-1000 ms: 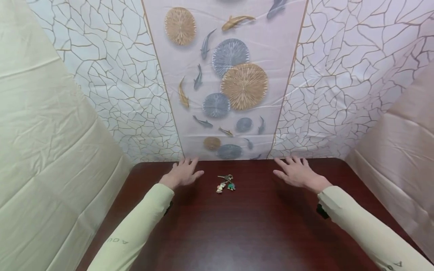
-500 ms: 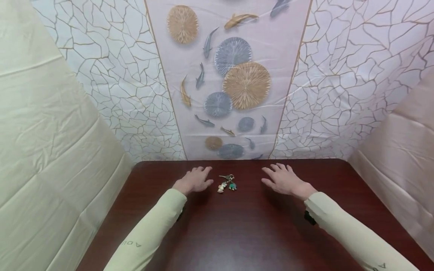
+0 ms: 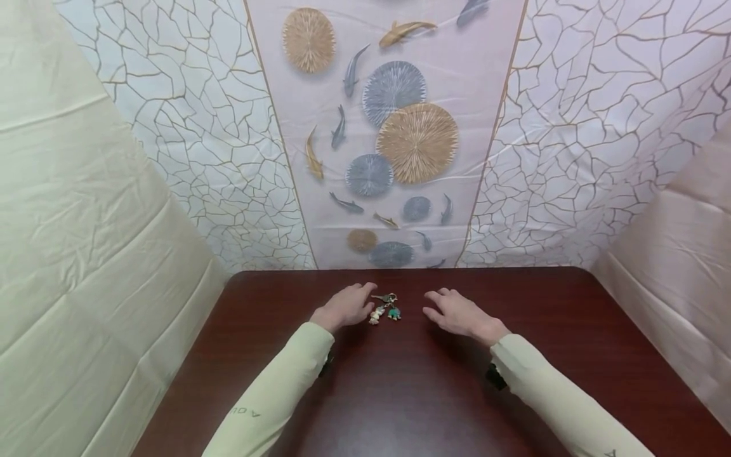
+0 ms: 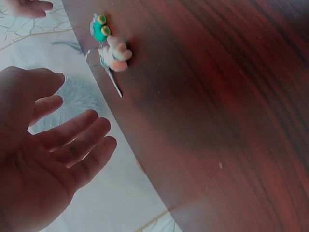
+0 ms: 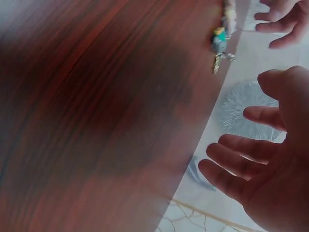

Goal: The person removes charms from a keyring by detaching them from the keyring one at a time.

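Observation:
A key [image 3: 383, 298] on a ring lies near the back of the dark red wooden table [image 3: 394, 393]. Two charms hang from that ring: a pale pink and white figure [image 3: 375, 316] and a green elephant-like one [image 3: 394, 313]. My left hand [image 3: 345, 307] is just left of the keys, its thumb and index fingertips close to the key and the pale charm. In the left wrist view its fingers are loosely bent around nothing. On the other side, my right hand [image 3: 459, 313] hovers a short way from the green charm [image 5: 219, 41], fingers spread and relaxed, holding nothing.
Behind the table's far edge hangs a patterned cloth [image 3: 394, 209] with fish and round motifs. Quilted beige panels stand at the left [image 3: 114, 254] and right [image 3: 674, 273]. A dark band [image 3: 495, 376] shows under the right sleeve.
Both hands have moved inward toward the keys, the left hand to the right and the right hand to the left. The keys stay in place on the table.

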A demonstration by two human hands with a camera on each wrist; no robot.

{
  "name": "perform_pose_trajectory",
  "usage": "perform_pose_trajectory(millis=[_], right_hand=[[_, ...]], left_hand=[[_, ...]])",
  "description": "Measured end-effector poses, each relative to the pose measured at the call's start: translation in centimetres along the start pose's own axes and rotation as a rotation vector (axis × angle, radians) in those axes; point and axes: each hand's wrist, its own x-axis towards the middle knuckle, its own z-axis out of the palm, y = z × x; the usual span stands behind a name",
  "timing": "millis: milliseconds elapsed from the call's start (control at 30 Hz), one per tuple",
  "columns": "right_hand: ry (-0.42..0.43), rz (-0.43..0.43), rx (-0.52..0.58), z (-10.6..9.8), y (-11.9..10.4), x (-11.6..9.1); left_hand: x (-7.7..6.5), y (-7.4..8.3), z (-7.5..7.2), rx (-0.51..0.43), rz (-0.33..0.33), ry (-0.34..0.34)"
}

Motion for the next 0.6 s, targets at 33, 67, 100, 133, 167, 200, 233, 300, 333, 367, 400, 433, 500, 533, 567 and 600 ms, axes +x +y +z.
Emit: perform_pose_trajectory(millis=[33,67,100,133,167,200,233,300,333,367,400,433,500,533,567,600], right_hand=[[0.009,-0.001,0.009,0.2,-0.2,0.2],[0.018,-0.001,0.023,0.4,-0.4,0.3],[0.024,0.001,0.039,0.6,-0.7,0.5],[0.027,0.006,0.051,0.8,-0.9,0.6],[0.027,0.014,0.06,1.0,-1.2,0.7],[0.026,0.019,0.06,1.3,-1.4,0.8],[0.024,0.024,0.059,1.5,-1.6,1.0],[0.031,0.024,0.051,2.1,-2.0,1.3],[0.035,0.024,0.051,2.3,-2.2,1.4],[0.039,0.024,0.051,2.6,-2.4,1.6],[0.043,0.025,0.057,2.8,-2.6,1.8],[0.043,0.029,0.066,3.0,-2.8,1.9],[0.036,0.05,0.091,3.5,-3.1,2.2],[0.032,0.06,0.109,3.7,-3.3,2.4],[0.03,0.075,0.125,3.9,-3.5,2.5],[0.031,0.089,0.14,4.1,-3.7,2.6]], left_hand=[[0.1,0.2,0.1,0.001,0.005,0.004],[0.2,0.4,0.3,0.002,0.009,0.002],[0.3,0.6,0.4,0.007,0.013,0.004],[0.5,0.8,0.6,0.013,0.014,0.003],[0.6,1.1,0.7,0.014,0.013,-0.001],[0.8,1.3,0.7,0.01,0.011,-0.005],[1.0,1.6,0.8,0.001,0.009,-0.012],[1.3,2.0,0.9,-0.004,0.007,-0.02],[1.5,2.2,0.9,-0.006,0.005,-0.027],[1.7,2.4,0.9,-0.008,0.004,-0.035],[1.9,2.5,0.9,-0.005,0.003,-0.042],[2.0,2.6,1.0,0.002,0.003,-0.048],[2.2,2.7,1.1,0.022,-0.001,-0.057],[2.3,2.7,1.1,0.033,-0.003,-0.059],[2.4,2.7,1.3,0.039,-0.006,-0.058],[2.5,2.6,1.4,0.043,-0.008,-0.055]])
